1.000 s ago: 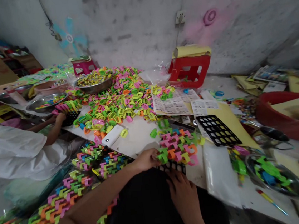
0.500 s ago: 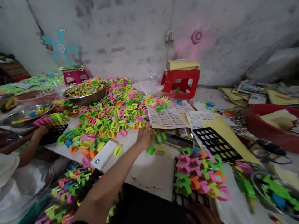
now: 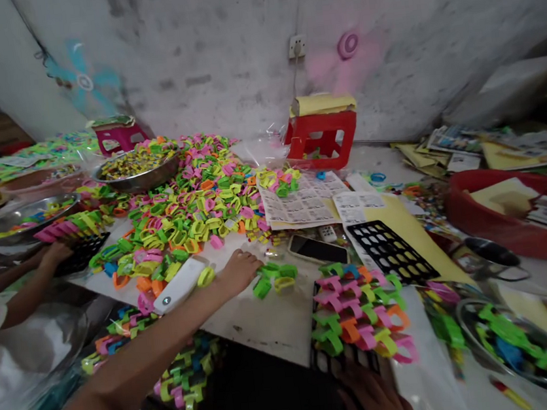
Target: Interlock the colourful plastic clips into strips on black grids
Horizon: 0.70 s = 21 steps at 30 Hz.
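Note:
My left hand (image 3: 240, 271) rests low over the white tabletop (image 3: 262, 321), fingers loosely bent and apart, with nothing visible in them. Just right of its fingertips lie several loose green ring-shaped plastic pieces (image 3: 274, 272) and a yellow one (image 3: 284, 284). My right hand (image 3: 377, 397), dark and partly cut off by the lower edge, grips the near edge of a black slotted tray (image 3: 321, 359). Rows of pink, green, orange and yellow plastic pieces (image 3: 360, 313) stand in that tray. Beyond my left hand spreads a big heap of similar pieces (image 3: 195, 207).
A phone (image 3: 318, 249), a white device (image 3: 178, 285), printed sheets (image 3: 297, 199) and another black slotted tray (image 3: 392, 252) lie around. Metal bowls (image 3: 517, 345), a red basin (image 3: 516, 217) and a red stool (image 3: 323, 140) stand farther out. A co-worker's hand (image 3: 55, 256) works at left.
My left hand has drawn back from the heap's edge, leftward and nearer. Loose green and yellow pieces now lie closer to me. The view has shifted slightly; my right hand stays at the tray.

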Each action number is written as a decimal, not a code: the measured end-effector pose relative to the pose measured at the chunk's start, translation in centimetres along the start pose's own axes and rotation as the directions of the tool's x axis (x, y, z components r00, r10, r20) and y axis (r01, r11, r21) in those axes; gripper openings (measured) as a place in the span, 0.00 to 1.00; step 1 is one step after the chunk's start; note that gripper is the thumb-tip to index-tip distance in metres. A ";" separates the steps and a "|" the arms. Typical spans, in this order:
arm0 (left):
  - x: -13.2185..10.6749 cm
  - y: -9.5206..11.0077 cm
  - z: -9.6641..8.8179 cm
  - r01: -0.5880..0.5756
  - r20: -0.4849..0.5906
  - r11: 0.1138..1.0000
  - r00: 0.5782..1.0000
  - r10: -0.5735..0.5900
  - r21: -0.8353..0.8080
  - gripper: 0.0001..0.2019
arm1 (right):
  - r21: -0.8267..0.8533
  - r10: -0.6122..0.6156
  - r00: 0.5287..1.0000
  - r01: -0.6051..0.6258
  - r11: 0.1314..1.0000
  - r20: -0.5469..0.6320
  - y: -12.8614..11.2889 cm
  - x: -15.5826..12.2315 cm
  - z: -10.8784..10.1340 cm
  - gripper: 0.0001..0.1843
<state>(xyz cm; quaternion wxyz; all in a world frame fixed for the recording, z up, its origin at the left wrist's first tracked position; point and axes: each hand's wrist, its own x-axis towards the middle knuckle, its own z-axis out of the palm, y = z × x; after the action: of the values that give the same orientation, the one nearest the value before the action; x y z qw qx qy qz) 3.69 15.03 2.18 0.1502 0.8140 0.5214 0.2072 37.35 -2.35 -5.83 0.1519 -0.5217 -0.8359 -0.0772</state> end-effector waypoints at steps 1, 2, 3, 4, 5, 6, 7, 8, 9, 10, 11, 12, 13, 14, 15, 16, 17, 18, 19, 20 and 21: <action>-1.1 0.2 -0.4 0.035 -0.015 0.999 0.999 -0.036 -0.015 0.11 | 0.006 -0.031 0.999 0.032 0.999 -0.017 0.0 0.1 0.0 0.16; -2.1 0.4 -0.8 0.076 -0.036 0.997 0.996 -0.078 -0.031 0.11 | 0.008 -0.051 0.998 0.052 0.999 -0.042 -0.1 0.4 0.1 0.16; -3.0 0.8 -1.2 0.117 -0.060 0.992 0.991 -0.119 -0.037 0.11 | 0.009 -0.059 0.996 0.059 0.998 -0.069 -0.4 0.7 0.0 0.15; -3.9 1.3 -1.5 0.160 -0.083 0.985 0.983 -0.165 -0.070 0.13 | 0.015 -0.059 0.994 0.060 0.998 -0.096 -0.8 1.0 0.0 0.15; -4.7 2.0 -1.8 0.205 -0.098 0.966 0.970 -0.221 -0.156 0.16 | 0.027 -0.053 0.992 0.056 0.998 -0.115 -1.4 1.4 -0.2 0.15; -5.4 3.0 -2.0 0.250 -0.090 0.922 0.954 -0.288 -0.297 0.18 | 0.046 -0.042 0.991 0.049 0.998 -0.129 -2.0 1.8 -0.4 0.15; -6.2 4.1 -2.1 0.292 -0.049 0.830 0.933 -0.356 -0.476 0.20 | 0.068 -0.030 0.990 0.039 0.997 -0.134 -2.6 2.2 -0.7 0.16; -7.0 5.4 -2.2 0.327 0.019 0.680 0.908 -0.419 -0.656 0.22 | 0.093 -0.017 0.990 0.030 0.995 -0.137 -3.2 2.5 -1.2 0.17; -7.9 6.8 -2.2 0.353 0.104 0.492 0.880 -0.463 -0.796 0.23 | 0.118 -0.004 0.990 0.020 0.993 -0.138 -3.7 2.8 -1.7 0.17; -8.7 8.2 -2.1 0.374 0.192 0.307 0.851 -0.489 -0.875 0.24 | 0.147 0.015 0.990 0.006 0.989 -0.141 -4.2 3.0 -2.4 0.17; -9.6 9.6 -2.0 0.400 0.273 0.167 0.822 -0.500 -0.901 0.25 | 0.184 0.043 0.988 -0.016 0.983 -0.148 -4.7 3.1 -3.1 0.16; -10.5 10.8 -1.7 0.435 0.348 0.065 0.793 -0.499 -0.898 0.25 | 0.232 0.083 0.984 -0.044 0.972 -0.157 -5.2 3.2 -3.9 0.15; -11.3 12.0 -1.5 0.479 0.419 -0.001 0.768 -0.485 -0.878 0.25 | 0.294 0.124 0.979 -0.071 0.953 -0.164 -5.6 3.2 -4.7 0.15; -12.1 12.9 -1.1 0.533 0.487 -0.030 0.746 -0.454 -0.845 0.24 | 0.370 0.150 0.976 -0.084 0.925 -0.155 -6.1 3.1 -5.5 0.16; -12.9 13.7 -0.7 0.590 0.546 -0.024 0.730 -0.411 -0.807 0.24 | 0.456 0.157 0.980 -0.085 0.886 -0.124 -6.6 3.0 -6.3 0.17; -13.6 14.4 -0.3 0.635 0.587 0.012 0.720 -0.369 -0.772 0.24 | 0.548 0.158 0.985 -0.092 0.832 -0.075 -7.0 2.9 -7.0 0.18; -14.2 14.9 0.1 0.660 0.605 0.073 0.723 -0.333 -0.748 0.23 | 0.639 0.160 0.987 -0.118 0.760 -0.008 -7.5 2.8 -7.5 0.20; -14.7 15.2 0.5 0.662 0.601 0.146 0.737 -0.310 -0.735 0.24 | 0.724 0.168 0.983 -0.170 0.668 0.075 -8.0 2.6 -7.9 0.21; -15.1 15.5 0.8 0.645 0.577 0.222 0.758 -0.302 -0.731 0.24 | 0.795 0.180 0.970 -0.238 0.558 0.164 -8.5 2.5 -8.2 0.22; -15.5 15.8 1.2 0.615 0.537 0.305 0.787 -0.305 -0.728 0.23 | 0.845 0.184 0.949 -0.311 0.435 0.254 -8.9 2.3 -8.3 0.22; -15.7 16.0 1.5 0.573 0.481 0.400 0.819 -0.312 -0.715 0.22 | 0.873 0.175 0.926 -0.376 0.311 0.336 -9.4 2.2 -8.3 0.21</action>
<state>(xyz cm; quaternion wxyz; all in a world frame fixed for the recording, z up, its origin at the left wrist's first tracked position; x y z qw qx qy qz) 11.15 -5.92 5.37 0.6396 0.4888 0.5290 0.2687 29.51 -7.08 3.03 0.3535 -0.4844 -0.6404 0.4799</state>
